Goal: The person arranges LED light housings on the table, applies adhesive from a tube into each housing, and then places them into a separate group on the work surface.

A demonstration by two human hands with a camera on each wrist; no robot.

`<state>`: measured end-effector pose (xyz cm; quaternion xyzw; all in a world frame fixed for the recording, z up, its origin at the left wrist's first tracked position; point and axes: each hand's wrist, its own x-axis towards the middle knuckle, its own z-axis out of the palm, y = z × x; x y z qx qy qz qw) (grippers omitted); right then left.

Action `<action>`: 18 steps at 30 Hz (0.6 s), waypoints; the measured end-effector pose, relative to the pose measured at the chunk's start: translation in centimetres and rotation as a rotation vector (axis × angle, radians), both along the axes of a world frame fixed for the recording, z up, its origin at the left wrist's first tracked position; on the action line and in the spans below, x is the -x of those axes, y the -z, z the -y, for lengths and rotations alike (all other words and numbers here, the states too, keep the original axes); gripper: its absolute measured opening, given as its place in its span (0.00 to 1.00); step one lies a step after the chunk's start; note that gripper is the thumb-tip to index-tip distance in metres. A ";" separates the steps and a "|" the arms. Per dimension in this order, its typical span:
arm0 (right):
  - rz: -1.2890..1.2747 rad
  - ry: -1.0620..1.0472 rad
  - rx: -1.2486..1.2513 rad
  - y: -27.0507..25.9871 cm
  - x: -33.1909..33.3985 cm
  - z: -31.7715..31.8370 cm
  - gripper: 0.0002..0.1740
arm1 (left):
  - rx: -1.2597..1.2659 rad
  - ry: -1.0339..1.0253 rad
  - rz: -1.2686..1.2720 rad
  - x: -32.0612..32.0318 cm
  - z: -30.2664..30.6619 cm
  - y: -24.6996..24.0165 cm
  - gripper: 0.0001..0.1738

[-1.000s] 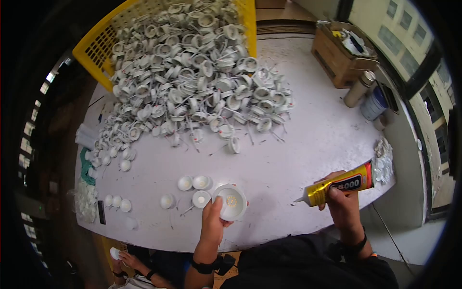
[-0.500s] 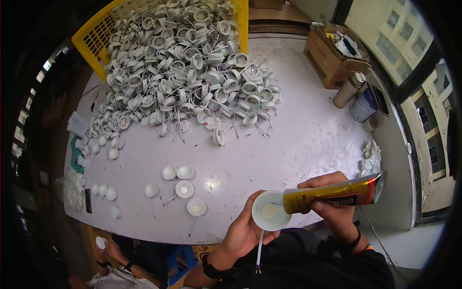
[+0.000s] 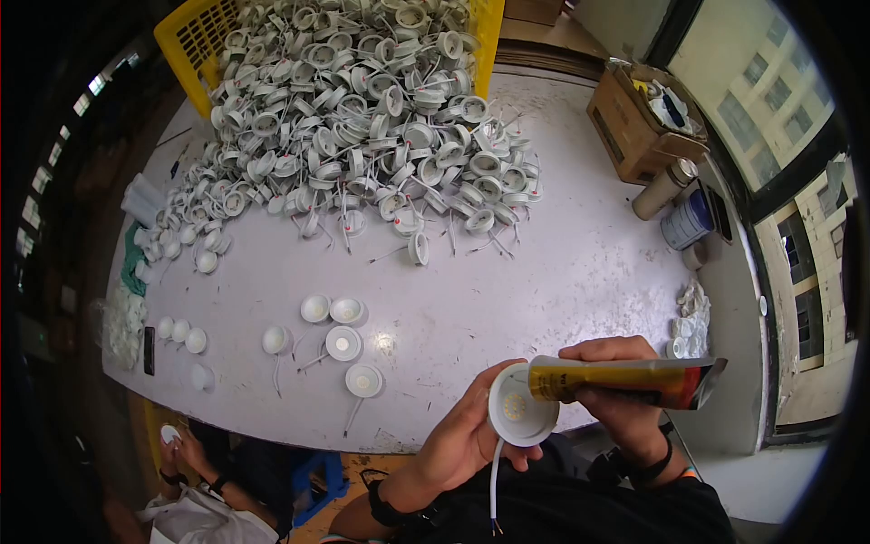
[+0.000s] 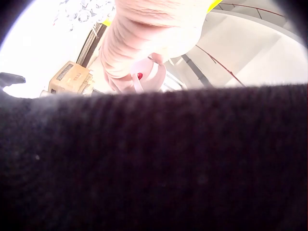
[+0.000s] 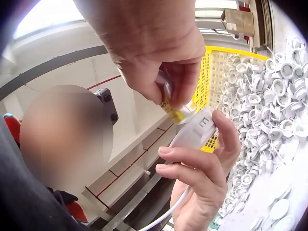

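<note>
Lamp housing (image 3: 521,412), white, round: held just off the near edge of the table (image 3: 562,263), in front of the person's chest. Left hand (image 3: 458,440) cups it, fingers and thumb curled round the rim. Open face up, pale LED disc visible inside. White wire (image 3: 494,480) hangs from its underside. Right hand (image 3: 625,412) grips glue tube (image 3: 625,381), fingers curled over the body. The tube lies nearly level, nozzle end inside the housing's rim. On the table beyond: small group of capped housings (image 3: 343,344), well apart from large pile of housings (image 3: 362,136) spilling from yellow crate (image 3: 190,36). Cardboard box (image 3: 639,113) at far right.
</note>
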<state>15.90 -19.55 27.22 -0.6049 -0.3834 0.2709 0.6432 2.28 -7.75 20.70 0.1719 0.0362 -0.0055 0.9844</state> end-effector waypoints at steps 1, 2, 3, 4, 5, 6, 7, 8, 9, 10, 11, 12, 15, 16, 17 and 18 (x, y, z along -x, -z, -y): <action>0.041 -0.002 0.019 0.0 0.0 0.0 0.17 | -0.001 0.009 0.010 0.0 0.0 0.0 0.31; 0.040 -0.003 0.020 0.0 0.0 0.0 0.17 | 0.001 0.009 0.009 0.0 0.0 0.0 0.31; 0.051 0.005 0.024 -0.1 0.1 -0.1 0.17 | -0.001 0.006 0.002 0.1 0.1 -0.1 0.31; 0.063 0.013 0.028 -0.2 0.2 -0.1 0.17 | -0.004 0.003 -0.005 0.1 0.1 -0.1 0.31; 0.063 0.013 0.029 -0.2 0.2 0.0 0.17 | -0.003 0.002 -0.006 0.1 0.1 0.0 0.31; 0.070 0.010 0.046 -0.3 0.3 0.1 0.17 | -0.003 0.011 -0.008 0.0 0.1 0.1 0.31; 0.076 0.008 0.062 -0.4 0.3 0.1 0.17 | -0.004 0.019 -0.010 0.0 0.1 0.1 0.31; 0.076 0.008 0.063 -0.4 0.3 0.2 0.17 | -0.004 0.019 -0.011 0.0 0.2 0.2 0.31; 0.080 -0.014 0.058 -0.5 0.3 0.1 0.17 | -0.001 0.019 -0.018 -0.1 0.3 0.3 0.32; 0.084 -0.036 0.053 -0.5 0.2 0.1 0.18 | 0.002 0.020 -0.024 -0.1 0.3 0.3 0.32; 0.083 -0.035 0.053 -0.6 0.0 0.1 0.18 | 0.002 0.021 -0.025 -0.2 0.3 0.4 0.32; 0.188 -0.033 0.067 -0.6 -0.1 0.1 0.17 | 0.009 0.026 -0.029 -0.2 0.3 0.5 0.32; 0.311 0.007 0.117 -0.9 -0.2 0.0 0.15 | 0.018 0.021 -0.028 -0.1 0.1 1.0 0.32; 0.331 0.039 0.153 -1.1 -0.2 0.0 0.15 | 0.020 0.005 -0.022 0.0 0.0 1.1 0.32; 0.329 0.049 0.151 -1.4 -0.3 0.0 0.15 | 0.016 0.015 -0.024 0.1 -0.1 1.0 0.32; 0.378 0.028 0.187 -1.8 -0.5 0.0 0.14 | 0.004 -0.024 -0.031 0.1 -0.2 0.7 0.31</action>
